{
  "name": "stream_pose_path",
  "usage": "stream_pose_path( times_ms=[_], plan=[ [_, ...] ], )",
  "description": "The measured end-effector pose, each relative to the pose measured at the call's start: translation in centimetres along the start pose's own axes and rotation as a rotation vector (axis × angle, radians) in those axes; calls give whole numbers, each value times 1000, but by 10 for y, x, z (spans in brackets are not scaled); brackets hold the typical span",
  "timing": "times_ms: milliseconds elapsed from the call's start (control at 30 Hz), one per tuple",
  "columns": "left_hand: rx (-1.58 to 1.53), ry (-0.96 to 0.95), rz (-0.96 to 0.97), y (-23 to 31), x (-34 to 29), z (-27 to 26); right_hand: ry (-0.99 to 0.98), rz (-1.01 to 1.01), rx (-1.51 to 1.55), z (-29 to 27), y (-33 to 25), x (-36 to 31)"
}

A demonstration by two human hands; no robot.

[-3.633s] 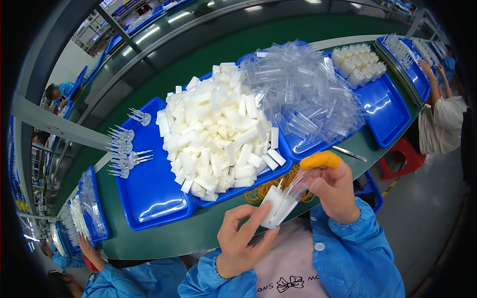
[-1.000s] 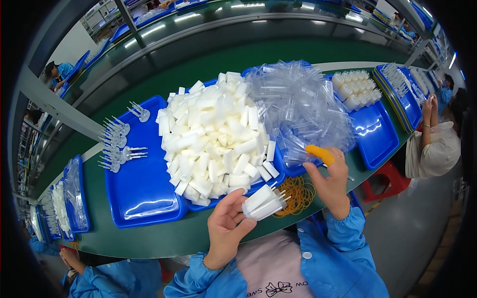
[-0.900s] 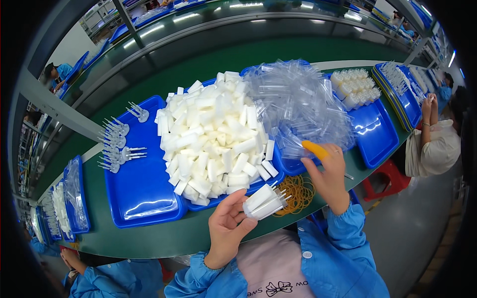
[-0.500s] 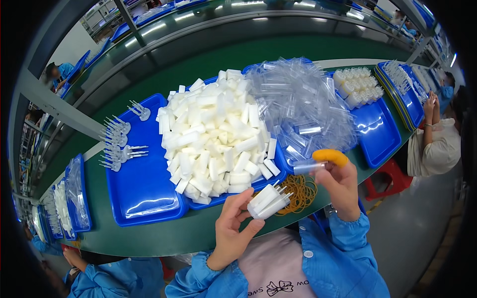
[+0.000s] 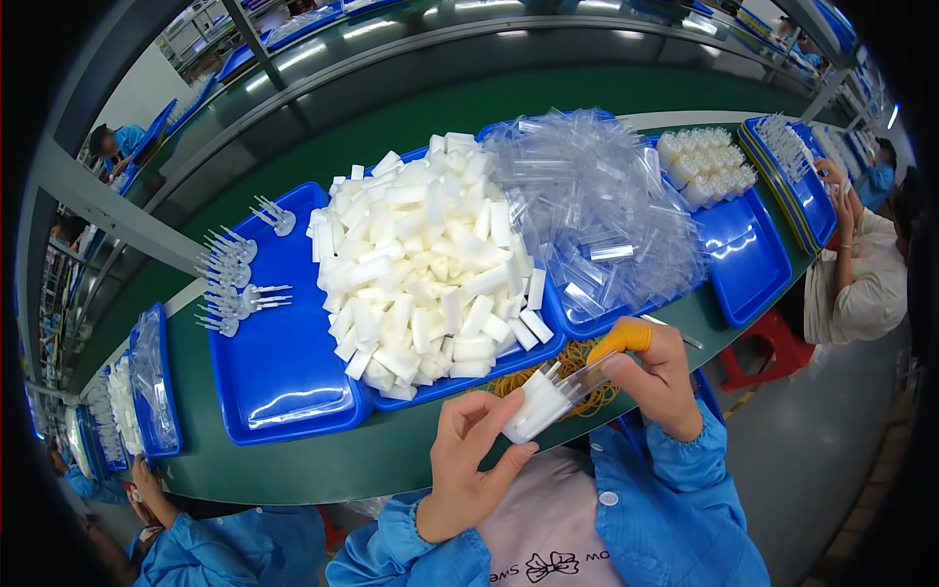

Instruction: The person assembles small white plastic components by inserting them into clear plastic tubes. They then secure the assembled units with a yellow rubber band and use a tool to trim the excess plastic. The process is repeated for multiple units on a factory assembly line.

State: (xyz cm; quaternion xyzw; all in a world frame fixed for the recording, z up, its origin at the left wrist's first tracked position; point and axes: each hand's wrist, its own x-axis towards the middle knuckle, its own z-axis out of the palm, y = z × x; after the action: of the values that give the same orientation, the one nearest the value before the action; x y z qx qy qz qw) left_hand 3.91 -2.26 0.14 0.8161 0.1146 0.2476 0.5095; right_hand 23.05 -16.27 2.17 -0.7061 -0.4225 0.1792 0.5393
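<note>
Hands meet above table (image 5: 323, 460) edge: left hand (image 5: 469, 470) grip pinches white foam bundle (image 5: 533, 406); right hand (image 5: 655, 377) grip pinches clear tube (image 5: 592, 375) beside it.

- A long green worktable (image 5: 323, 470) runs across the view, bending with the lens.
- Behind it lies a dark green conveyor belt (image 5: 469, 108), edged by a grey metal frame (image 5: 108, 210) with slanted posts.
- Overhead strip lights reflect as bright bars on the glossy upper shelf (image 5: 430, 29).
- The floor (image 5: 831, 460) at right is plain grey concrete, with a red stool (image 5: 758, 342) standing on it.
- Stacked blue trays (image 5: 147, 391) sit at the table's far left end; what they hold is probably clear plastic, though it is too small to be sure.
- Other workers in blue smocks sit at the edges, one at far left (image 5: 122, 142).
</note>
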Motion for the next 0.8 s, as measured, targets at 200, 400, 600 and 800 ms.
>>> stream_pose_path(
  times_ms=[200,400,600,800],
  plan=[
    [77,2,47,2,1,1,-24,24,8,-1,-5,1],
    [183,11,90,9,2,2,-80,69,86,-6,-11,5],
    [73,-29,27,8,4,2,-57,-73,-109,-5,-15,7],
    [38,-55,115,0,6,1,-100,9,8,0,-9,7]
  ],
)
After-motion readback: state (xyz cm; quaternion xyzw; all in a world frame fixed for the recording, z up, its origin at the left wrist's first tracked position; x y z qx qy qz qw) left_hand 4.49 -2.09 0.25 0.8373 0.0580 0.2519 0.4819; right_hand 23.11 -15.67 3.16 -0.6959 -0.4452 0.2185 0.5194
